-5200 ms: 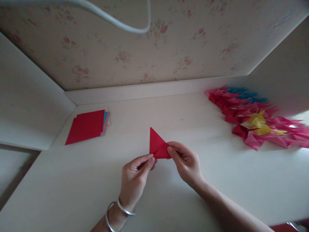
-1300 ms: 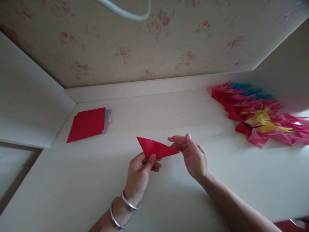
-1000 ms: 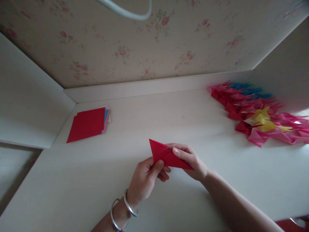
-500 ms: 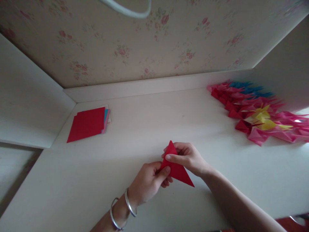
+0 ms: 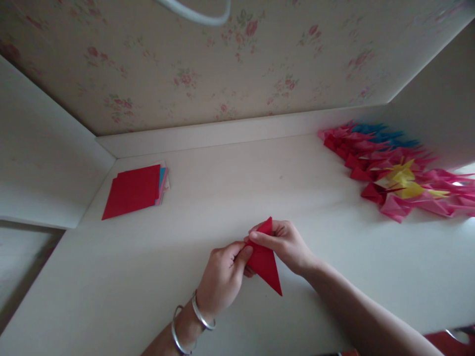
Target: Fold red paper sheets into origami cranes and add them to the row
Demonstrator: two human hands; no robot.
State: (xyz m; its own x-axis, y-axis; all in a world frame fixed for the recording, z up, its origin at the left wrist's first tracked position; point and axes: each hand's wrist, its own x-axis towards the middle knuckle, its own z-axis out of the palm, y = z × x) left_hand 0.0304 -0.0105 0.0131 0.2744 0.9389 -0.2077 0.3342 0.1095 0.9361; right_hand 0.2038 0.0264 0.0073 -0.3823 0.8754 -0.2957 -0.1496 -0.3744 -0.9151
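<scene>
A red sheet of origami paper (image 5: 265, 264), folded into a triangle, is held over the white tabletop between both hands. My left hand (image 5: 224, 272) pinches its left edge, thumb on top and fingers curled beneath. With the thumb lying across the upper part, my right hand (image 5: 285, 244) grips the paper from the right; its other fingers are partly hidden behind the sheet. One corner points up past the right thumb and a long corner points down toward me. Two silver bangles circle my left wrist.
A stack of square paper (image 5: 135, 190), red on top with blue and pink edges showing, lies at the left. Along the right side stand many folded paper cranes (image 5: 389, 170) in pink, red, blue and yellow. A white cable (image 5: 200, 17) hangs before the floral wall.
The folded paper has turned in my hands, its long lower corner swinging left and down. My left hand has shifted slightly left, and both thumbs now sit close together at the left edge.
</scene>
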